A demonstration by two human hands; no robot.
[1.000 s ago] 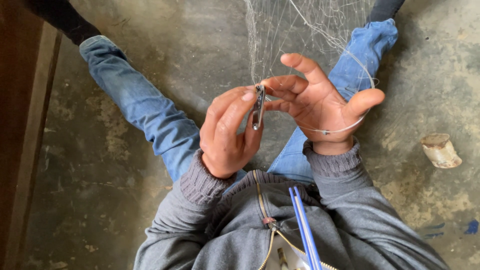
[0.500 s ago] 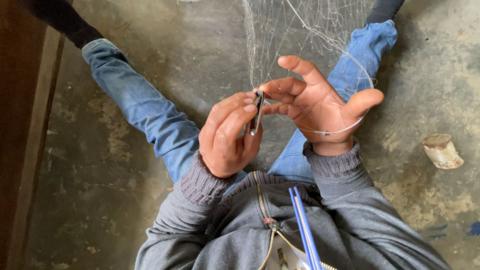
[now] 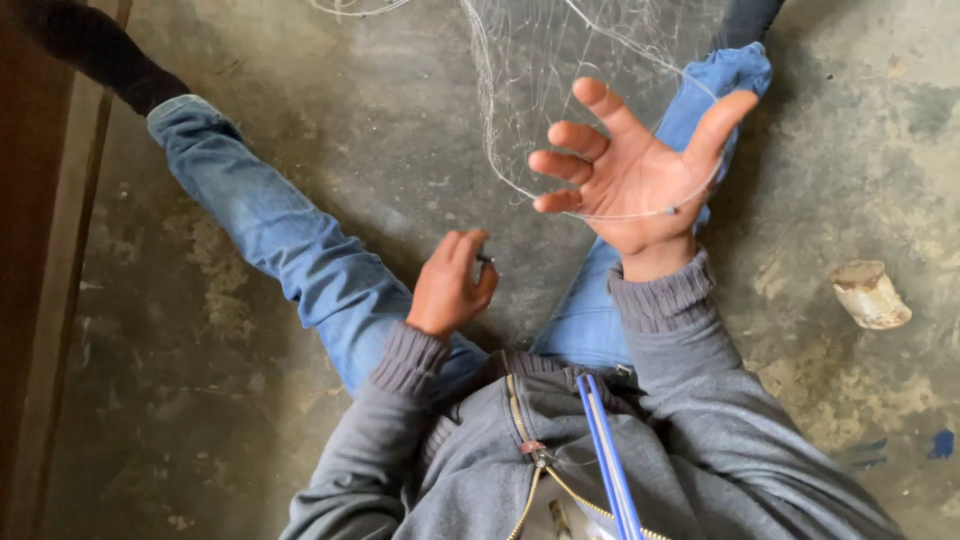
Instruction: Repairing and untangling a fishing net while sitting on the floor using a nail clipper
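Observation:
I sit on a concrete floor with my legs in blue jeans spread apart. My left hand [image 3: 450, 288] is low above my left thigh, its fingers closed around a small dark metal tool [image 3: 486, 260] whose tip shows at the fingertips. My right hand [image 3: 640, 175] is raised higher, palm up and fingers spread. A thin clear strand of the fine fishing net [image 3: 545, 75] loops across its palm and around the thumb. The net hangs from above, between my legs. The two hands are apart.
A pale chunk of wood or stone [image 3: 870, 293] lies on the floor at the right. A dark wooden edge [image 3: 40, 300] runs along the left side. A blue strap [image 3: 608, 450] hangs over my grey zip jacket.
The hands were together at the net, working the tool on a strand. Now my left hand has dropped down and left with the tool, and my right hand has risen and spread its fingers.

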